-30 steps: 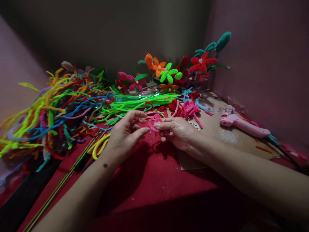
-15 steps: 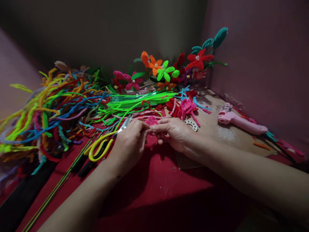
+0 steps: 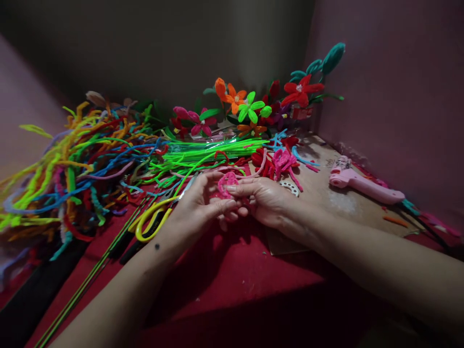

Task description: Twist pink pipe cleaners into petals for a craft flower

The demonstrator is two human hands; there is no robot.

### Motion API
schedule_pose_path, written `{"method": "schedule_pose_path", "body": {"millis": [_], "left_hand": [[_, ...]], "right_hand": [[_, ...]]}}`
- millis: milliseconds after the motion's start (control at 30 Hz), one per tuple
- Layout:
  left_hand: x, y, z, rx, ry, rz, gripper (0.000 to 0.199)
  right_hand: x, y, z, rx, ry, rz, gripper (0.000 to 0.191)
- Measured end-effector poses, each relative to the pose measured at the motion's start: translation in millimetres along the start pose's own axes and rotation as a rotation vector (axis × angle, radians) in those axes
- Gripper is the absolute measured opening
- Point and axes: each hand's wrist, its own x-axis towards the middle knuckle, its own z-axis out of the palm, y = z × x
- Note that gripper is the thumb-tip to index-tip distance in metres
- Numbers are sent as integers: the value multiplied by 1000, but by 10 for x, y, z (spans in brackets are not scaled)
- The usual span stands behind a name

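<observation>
A bent pink pipe cleaner point(image 3: 227, 183), shaped into a small rounded loop, is held up over the red table between my two hands. My right hand point(image 3: 270, 198) pinches its lower right side, the thumb lying across it. Around its left side my left hand point(image 3: 203, 198) is curled, palm partly turned up, with fingers behind the loop and the thumb below it. Some left fingertips are hidden. Yellow-handled scissors point(image 3: 154, 223) lie beside my left wrist, their blades partly covered by that hand.
Loose multicoloured pipe cleaners point(image 3: 79, 164) are heaped at left, and a green bundle point(image 3: 213, 151) lies behind my hands. Pipe-cleaner flowers point(image 3: 248, 107) stand at the back. A pink glue gun point(image 3: 366, 184) rests on a brown board point(image 3: 348, 208) at right. Thin green sticks point(image 3: 90, 275) lie at left.
My left hand has turned palm upward, its thumb now lower and its fingers less tightly closed. The pink loop shows more openly above the right thumb. The view has shifted slightly.
</observation>
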Motion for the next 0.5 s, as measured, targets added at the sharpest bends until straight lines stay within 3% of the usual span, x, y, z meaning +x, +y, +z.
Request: {"method": "schedule_pose_path", "body": {"millis": [67, 167, 233, 300, 400, 500], "left_hand": [[-7, -34, 23, 79, -27, 21, 36], [-44, -91, 29, 421, 74, 136, 12], [-69, -100, 15, 581, 76, 173, 9], [-82, -77, -11, 567, -25, 114, 14], [-72, -13, -63, 380, -237, -112, 14], [-43, 33, -122, 308, -253, -166, 12]], "right_hand": [[8, -6, -27, 12, -5, -13, 8], [14, -18, -52, 38, 45, -4, 9], [5, -29, -45, 43, 81, 21, 12], [-12, -41, -24, 48, 109, 27, 14], [-33, -57, 3, 59, 111, -3, 18], [-33, -67, 3, 46, 99, -22, 18]]}}
